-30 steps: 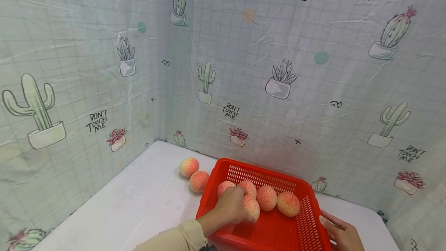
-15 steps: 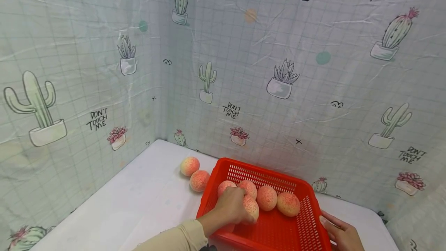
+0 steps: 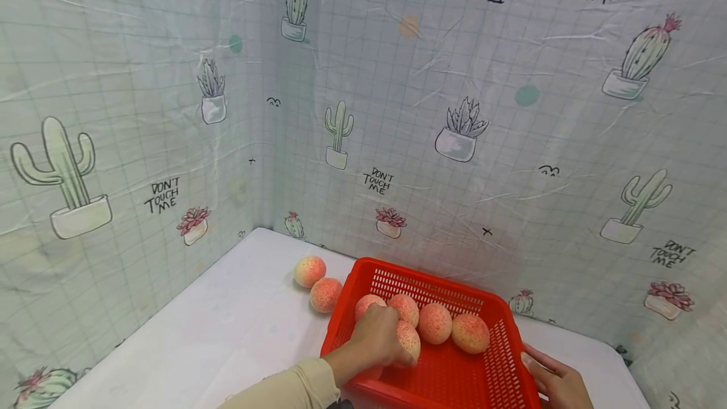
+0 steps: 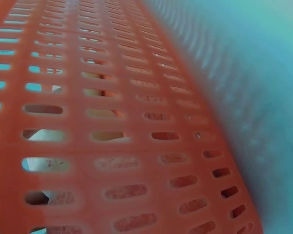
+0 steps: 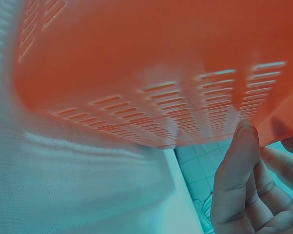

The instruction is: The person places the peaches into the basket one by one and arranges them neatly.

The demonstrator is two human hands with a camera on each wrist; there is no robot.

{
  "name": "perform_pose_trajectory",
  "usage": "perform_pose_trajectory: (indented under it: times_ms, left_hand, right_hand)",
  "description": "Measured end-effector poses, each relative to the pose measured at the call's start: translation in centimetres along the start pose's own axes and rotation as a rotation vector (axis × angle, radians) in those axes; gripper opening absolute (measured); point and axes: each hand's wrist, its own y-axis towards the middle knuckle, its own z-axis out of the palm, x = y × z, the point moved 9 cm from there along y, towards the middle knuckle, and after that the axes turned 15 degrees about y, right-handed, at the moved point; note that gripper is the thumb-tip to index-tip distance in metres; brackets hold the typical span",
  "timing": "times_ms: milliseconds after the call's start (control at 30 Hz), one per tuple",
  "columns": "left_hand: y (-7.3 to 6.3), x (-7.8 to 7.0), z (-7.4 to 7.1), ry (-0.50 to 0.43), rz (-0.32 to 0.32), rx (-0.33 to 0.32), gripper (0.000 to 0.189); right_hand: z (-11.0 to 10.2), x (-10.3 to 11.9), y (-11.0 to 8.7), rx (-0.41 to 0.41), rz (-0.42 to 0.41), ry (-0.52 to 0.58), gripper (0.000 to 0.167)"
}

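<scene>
A red slotted plastic basket (image 3: 449, 374) stands on the white table, with several pink-and-yellow peaches inside. My left hand (image 3: 377, 336) reaches in over its near left side and grips a peach (image 3: 409, 341), covering part of it. Behind that hand sit a partly hidden peach (image 3: 369, 303), another peach (image 3: 404, 308) and a third peach (image 3: 435, 324); a yellower peach (image 3: 470, 333) lies to their right. At the basket's right side my right hand (image 3: 556, 379) holds the rim between thumb and fingers. The right wrist view shows its thumb (image 5: 237, 175) against the basket's edge.
Outside the basket's left wall, a yellow-pink peach (image 3: 309, 271) and a pinker peach (image 3: 326, 295) lie on the table (image 3: 250, 314). Cactus-print sheeting (image 3: 397, 112) hangs along the back and left of the table. Slotted basket wall (image 4: 78, 146) fills much of the left wrist view.
The peach in my left hand has shifted very slightly left and nearer. My right hand stays on the basket's rim, and the other peaches have not moved.
</scene>
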Motion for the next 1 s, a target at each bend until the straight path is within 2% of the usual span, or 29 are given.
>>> perform_pose_trajectory:
  times_ms: [300, 500, 633, 1000]
  left_hand:
    - [-0.01, -0.32, -0.17, 0.094, 0.024, -0.037, 0.051]
    - [-0.04, -0.68, -0.17, 0.195, 0.045, -0.071, 0.051]
    - [0.04, -0.74, 0.03, 0.241, 0.039, -0.072, 0.053]
    - [0.13, -0.86, 0.36, 0.270, 0.050, -0.051, 0.051]
  right_hand:
    - [-0.08, -0.06, 0.20, 0.004, -0.001, -0.011, 0.086]
    - [-0.14, 0.00, 0.23, 0.005, 0.002, -0.026, 0.087]
    - [-0.14, -0.05, 0.31, -0.002, 0.004, -0.022, 0.088]
    - [-0.22, -0.16, 0.47, -0.029, -0.004, -0.016, 0.087]
